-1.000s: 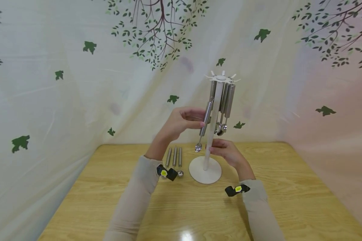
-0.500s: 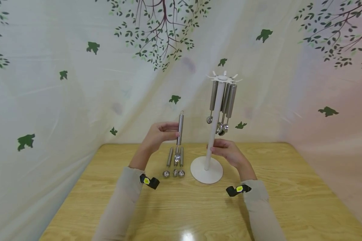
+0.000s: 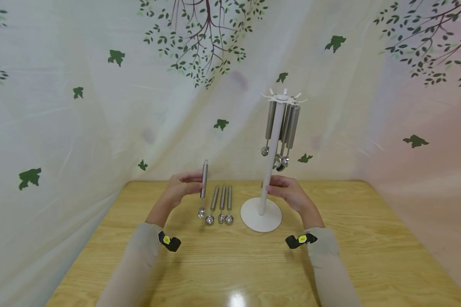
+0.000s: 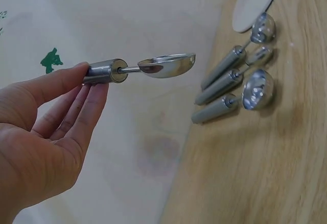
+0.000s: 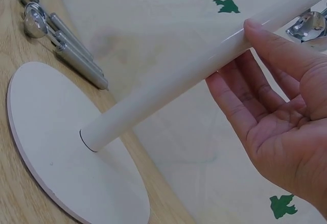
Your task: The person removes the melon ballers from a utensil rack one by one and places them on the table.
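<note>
Head view: A light wooden table (image 3: 253, 268), grain running crosswise, is backed and flanked by pale cloth (image 3: 169, 136). The cloth is hung in loose folds and printed with leafy branches (image 3: 208, 15) and green leaf shapes (image 3: 221, 124); a pinkish tint is seen at the right. A bright reflection (image 3: 237, 299) is thrown on the wood at the near side. Toward the back of the tabletop a white stand (image 3: 269, 166) is set on its round base (image 3: 261, 222); metal utensils (image 3: 293, 128) are hung from its pronged top. Left of the base, three bowl-ended tools (image 3: 223, 197) are laid side by side. Just left of these, a metal scoop (image 3: 204, 179) is held bowl down by the left hand (image 3: 178, 187). The post is gripped low by the right hand (image 3: 290, 194). Pale sleeves (image 3: 132, 260) are worn on both arms.

Left wrist view: The scoop's handle is pinched between thumb and fingertips; its bowl (image 4: 167, 70) is seen against the cloth, clear of the wood. Soft shadows are cast on the grain by the laid tools.

Right wrist view: The post is clasped between thumb and fingers. Its foot is ringed by a thin dark line; the base is rested flat on the wood.
</note>
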Demonstrator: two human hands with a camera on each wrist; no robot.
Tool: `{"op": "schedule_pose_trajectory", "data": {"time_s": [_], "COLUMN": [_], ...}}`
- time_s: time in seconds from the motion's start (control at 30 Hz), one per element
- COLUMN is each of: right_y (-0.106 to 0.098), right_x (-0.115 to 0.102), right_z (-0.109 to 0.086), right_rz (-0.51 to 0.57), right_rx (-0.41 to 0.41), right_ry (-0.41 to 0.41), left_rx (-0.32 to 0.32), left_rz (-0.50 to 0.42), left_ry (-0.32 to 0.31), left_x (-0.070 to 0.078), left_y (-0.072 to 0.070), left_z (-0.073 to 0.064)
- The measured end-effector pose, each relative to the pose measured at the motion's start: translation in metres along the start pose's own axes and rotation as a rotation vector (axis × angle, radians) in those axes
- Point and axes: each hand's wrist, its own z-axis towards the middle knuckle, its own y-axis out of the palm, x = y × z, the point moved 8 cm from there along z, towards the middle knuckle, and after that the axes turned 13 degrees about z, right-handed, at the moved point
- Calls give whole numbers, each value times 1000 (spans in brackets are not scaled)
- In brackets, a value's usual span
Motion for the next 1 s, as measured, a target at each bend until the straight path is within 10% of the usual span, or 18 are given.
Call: {"op": "schedule_pose_trajectory", "data": {"time_s": [0.27, 1.0], "right_y": [-2, -3], "right_x": [2, 4], "right_z": [0, 1], "right_rz": [13, 27], "right_rx": [5, 6], "right_ry": [4, 11], "left_rx": [-2, 12], "left_rz": [15, 8], "left_ry": [-103, -150], "left_x": [-28, -67], "left_y": [-6, -8], "left_z": [0, 7]}}
